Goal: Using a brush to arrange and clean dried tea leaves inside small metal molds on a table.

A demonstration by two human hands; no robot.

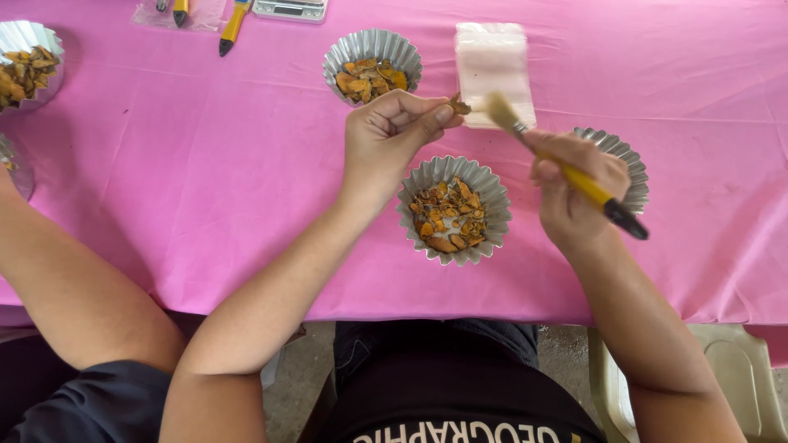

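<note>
My left hand (pixel 392 131) pinches a small brown-orange piece (pixel 460 106) between thumb and fingers, held above the pink table. My right hand (pixel 572 184) grips a yellow-handled brush (pixel 584 183) with a black end; its pale bristles (pixel 498 110) are blurred right beside the piece. Below both hands sits a fluted foil cup (pixel 492 193) filled with orange-brown dried pieces. A second fluted foil cup (pixel 634 164) lies mostly hidden behind my right hand.
Another foil cup of pieces (pixel 372 45) stands farther back, beside a small clear plastic bag (pixel 492 61). A co-worker's arm (pixel 74 287) and foil cups (pixel 29 37) are at the left. Brushes (pixel 233 26) and a small scale (pixel 290 9) lie at the far edge. A pink cloth (pixel 205 164) covers the table.
</note>
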